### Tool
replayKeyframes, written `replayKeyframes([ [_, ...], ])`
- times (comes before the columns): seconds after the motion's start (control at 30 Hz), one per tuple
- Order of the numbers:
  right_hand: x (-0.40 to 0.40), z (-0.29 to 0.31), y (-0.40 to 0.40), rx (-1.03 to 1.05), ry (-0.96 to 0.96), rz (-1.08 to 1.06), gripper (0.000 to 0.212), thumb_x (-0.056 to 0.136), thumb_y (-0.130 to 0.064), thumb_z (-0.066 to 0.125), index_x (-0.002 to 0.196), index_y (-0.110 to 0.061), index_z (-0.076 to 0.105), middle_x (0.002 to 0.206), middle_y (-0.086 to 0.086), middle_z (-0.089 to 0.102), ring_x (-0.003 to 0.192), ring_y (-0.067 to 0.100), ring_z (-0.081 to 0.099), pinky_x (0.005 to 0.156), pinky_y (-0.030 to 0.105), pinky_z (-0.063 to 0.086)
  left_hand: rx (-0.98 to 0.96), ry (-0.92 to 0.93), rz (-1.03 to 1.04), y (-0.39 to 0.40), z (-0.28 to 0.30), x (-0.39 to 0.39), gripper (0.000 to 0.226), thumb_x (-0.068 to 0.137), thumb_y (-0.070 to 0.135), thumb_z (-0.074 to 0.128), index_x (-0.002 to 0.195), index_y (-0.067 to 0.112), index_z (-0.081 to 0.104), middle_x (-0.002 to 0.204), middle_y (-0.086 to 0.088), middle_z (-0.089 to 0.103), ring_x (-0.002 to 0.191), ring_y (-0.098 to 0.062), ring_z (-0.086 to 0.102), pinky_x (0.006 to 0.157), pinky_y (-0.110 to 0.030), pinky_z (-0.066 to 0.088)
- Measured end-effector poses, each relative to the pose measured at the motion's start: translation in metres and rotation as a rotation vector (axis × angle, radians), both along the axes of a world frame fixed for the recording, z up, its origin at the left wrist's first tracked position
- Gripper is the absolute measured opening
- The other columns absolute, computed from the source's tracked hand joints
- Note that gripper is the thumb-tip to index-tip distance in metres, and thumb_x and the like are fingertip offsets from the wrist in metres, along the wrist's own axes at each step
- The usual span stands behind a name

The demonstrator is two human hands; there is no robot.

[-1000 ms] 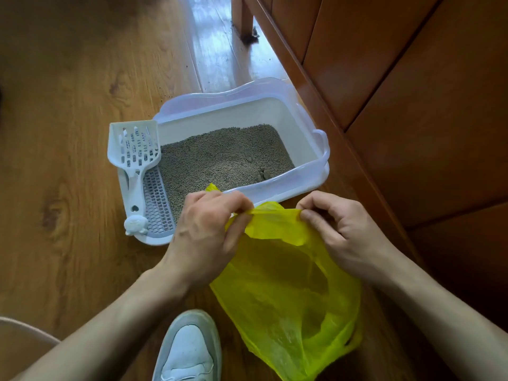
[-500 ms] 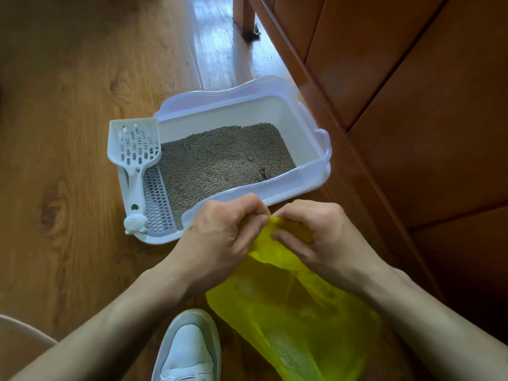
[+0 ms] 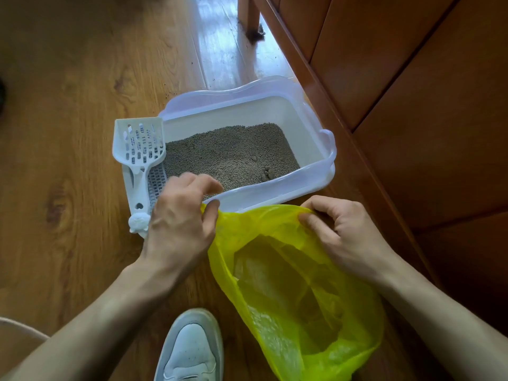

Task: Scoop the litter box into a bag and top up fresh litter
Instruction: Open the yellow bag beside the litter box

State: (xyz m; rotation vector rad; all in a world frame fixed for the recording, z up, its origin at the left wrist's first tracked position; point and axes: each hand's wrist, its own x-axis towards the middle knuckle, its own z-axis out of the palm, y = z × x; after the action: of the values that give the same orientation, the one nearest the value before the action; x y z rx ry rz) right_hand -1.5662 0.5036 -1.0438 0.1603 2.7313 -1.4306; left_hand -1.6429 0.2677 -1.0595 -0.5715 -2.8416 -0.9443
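Left hand: the left hand (image 3: 181,218) pinches the near-left edge of the yellow bag (image 3: 297,284) between thumb and curled fingers, just at the near rim of the litter box; the other fingers arch loosely above the rim.
Right hand: the right hand (image 3: 341,232) grips the opposite edge of the bag's mouth, fingers curled tightly into the plastic, knuckles up.
Bag: thin, translucent yellow plastic, its mouth stretched open between the two hands; the body hangs down toward the lower right over the floor. I cannot tell whether anything is inside.
Litter box: the litter box (image 3: 310,185) is white with a pale translucent rim and sits on the floor just beyond the hands, beside the wooden cabinet.
Litter: grey-brown granules (image 3: 225,155) cover the bottom; a few darker clumps (image 3: 268,173) lie near the near-right corner.
Scoop: a white slotted scoop (image 3: 140,149) rests on the box's left edge, handle pointing toward the person, its end close to the left hand but apart from it.
Floor: warm brown wood planks (image 3: 68,105), with a few dark specks beyond the box.
Cabinet: reddish-brown wooden panels (image 3: 412,92) fill the right side.
Shoe: a pale grey-white shoe (image 3: 189,347) shows at the bottom, between the forearms.
Writing: no brand, label or text can be read on any item.
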Motion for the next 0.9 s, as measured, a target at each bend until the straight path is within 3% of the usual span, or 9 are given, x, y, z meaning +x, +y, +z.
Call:
replayKeyframes([
  [0.07, 0.000, 0.001, 0.000, -0.014, -0.008, -0.019, 0.023, 0.095, -0.013, 0.060, 0.073, -0.017, 0.064, 0.061, 0.007, 0.055, 0.053, 0.015, 0.044, 0.051, 0.029, 0.038, -0.064, 0.175, 0.047, 0.003, 0.008, 0.007, 0.020, 0.086, 0.026, 0.063, 0.103, 0.018, 0.070, 0.103, -0.002, 0.065, 0.097, -0.028, 0.056, 0.082, -0.043, 0.045],
  [0.17, 0.000, 0.003, -0.002, -0.017, -0.004, -0.055, 0.025, 0.096, -0.014, 0.060, 0.071, -0.017, 0.064, 0.056, -0.005, 0.049, 0.051, 0.004, 0.040, 0.048, 0.017, 0.033, 0.048, 0.297, -0.062, 0.010, 0.019, 0.025, 0.018, 0.087, 0.023, 0.070, 0.100, 0.011, 0.072, 0.097, -0.007, 0.061, 0.091, -0.030, 0.057, 0.079, -0.045, 0.047],
  [0.37, 0.001, 0.007, -0.002, -0.066, 0.036, -0.042, 0.022, 0.097, -0.015, 0.059, 0.075, -0.015, 0.064, 0.065, 0.009, 0.056, 0.058, 0.015, 0.047, 0.055, 0.028, 0.039, -0.152, -0.015, -0.033, 0.009, 0.012, 0.019, 0.059, 0.071, 0.035, 0.077, 0.125, 0.022, 0.057, 0.118, -0.004, 0.058, 0.104, -0.030, 0.056, 0.085, -0.048, 0.051],
  [0.43, 0.003, 0.009, -0.002, -0.080, 0.038, -0.024, 0.021, 0.097, -0.015, 0.058, 0.077, -0.016, 0.065, 0.067, 0.009, 0.058, 0.062, 0.023, 0.052, 0.058, 0.032, 0.042, -0.052, -0.082, -0.002, 0.005, 0.011, 0.015, 0.043, 0.076, 0.030, 0.071, 0.117, 0.025, 0.060, 0.098, -0.001, 0.066, 0.089, -0.024, 0.064, 0.079, -0.041, 0.054],
  [0.53, 0.004, 0.010, 0.001, -0.071, 0.039, -0.030, 0.021, 0.097, -0.015, 0.059, 0.077, -0.016, 0.066, 0.066, 0.007, 0.058, 0.060, 0.019, 0.051, 0.057, 0.029, 0.041, 0.156, -0.249, 0.070, 0.002, 0.013, 0.010, 0.017, 0.080, 0.014, 0.075, 0.093, 0.025, 0.068, 0.064, 0.000, 0.064, 0.058, -0.016, 0.061, 0.061, -0.034, 0.053],
  [0.63, 0.005, 0.009, 0.008, -0.040, 0.033, -0.054, 0.019, 0.096, -0.014, 0.059, 0.078, -0.015, 0.067, 0.068, 0.009, 0.060, 0.061, 0.021, 0.052, 0.057, 0.031, 0.042, 0.438, -0.526, 0.158, -0.001, 0.016, 0.001, 0.022, 0.082, -0.002, 0.074, 0.082, 0.019, 0.070, 0.068, -0.004, 0.072, 0.057, -0.018, 0.068, 0.065, -0.037, 0.058],
  [0.77, 0.008, 0.003, 0.013, 0.015, -0.016, -0.031, 0.020, 0.096, -0.015, 0.060, 0.078, -0.019, 0.068, 0.066, 0.001, 0.062, 0.057, 0.008, 0.051, 0.055, 0.026, 0.043, 0.478, -0.531, 0.244, -0.008, 0.014, -0.008, 0.022, 0.085, -0.002, 0.072, 0.078, 0.019, 0.068, 0.064, -0.003, 0.072, 0.047, -0.011, 0.060, 0.055, -0.028, 0.053],
  [0.83, 0.009, 0.000, 0.014, 0.027, -0.067, -0.006, 0.019, 0.096, -0.015, 0.060, 0.079, -0.018, 0.067, 0.066, 0.005, 0.061, 0.057, 0.013, 0.051, 0.056, 0.034, 0.045, 0.540, -0.601, 0.227, -0.005, 0.016, -0.007, 0.019, 0.087, -0.001, 0.069, 0.081, 0.016, 0.068, 0.060, -0.001, 0.069, 0.045, -0.010, 0.056, 0.048, -0.022, 0.049],
  [0.9, 0.008, 0.000, 0.014, 0.038, -0.082, 0.026, 0.013, 0.094, -0.014, 0.062, 0.084, -0.021, 0.068, 0.071, -0.001, 0.064, 0.065, 0.005, 0.058, 0.063, 0.033, 0.050, 0.611, -0.696, 0.215, 0.000, 0.020, -0.005, 0.012, 0.090, 0.000, 0.066, 0.086, 0.011, 0.069, 0.062, -0.005, 0.069, 0.047, -0.013, 0.055, 0.047, -0.021, 0.046],
])
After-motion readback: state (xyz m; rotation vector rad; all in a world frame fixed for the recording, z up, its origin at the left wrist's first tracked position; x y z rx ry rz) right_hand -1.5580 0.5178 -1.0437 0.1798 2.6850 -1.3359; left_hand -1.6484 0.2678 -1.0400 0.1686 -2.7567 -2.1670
